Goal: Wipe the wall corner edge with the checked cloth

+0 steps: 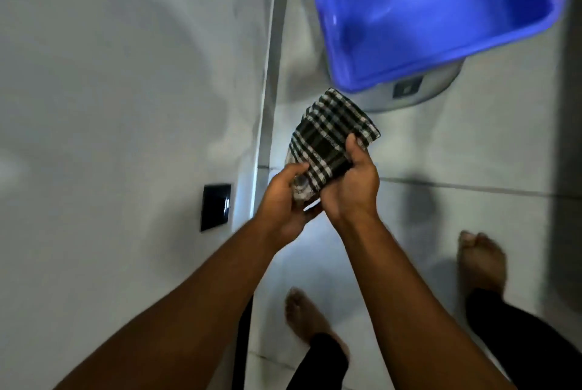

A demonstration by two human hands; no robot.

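Observation:
A folded black-and-white checked cloth (330,134) is held in front of me, above the tiled floor. My right hand (352,188) grips its lower right part, thumb on top. My left hand (283,200) holds the cloth's lower end from the left, fingers curled around it. The wall corner edge (271,74) runs as a pale vertical strip just left of the cloth, a short gap away from it. Neither hand touches the wall.
A blue plastic tub (441,11) sits on a round grey base (415,90) at the upper right. A black switch plate (215,207) is on the white wall (110,90) to the left. My bare feet (308,317) stand on the tiled floor (472,153).

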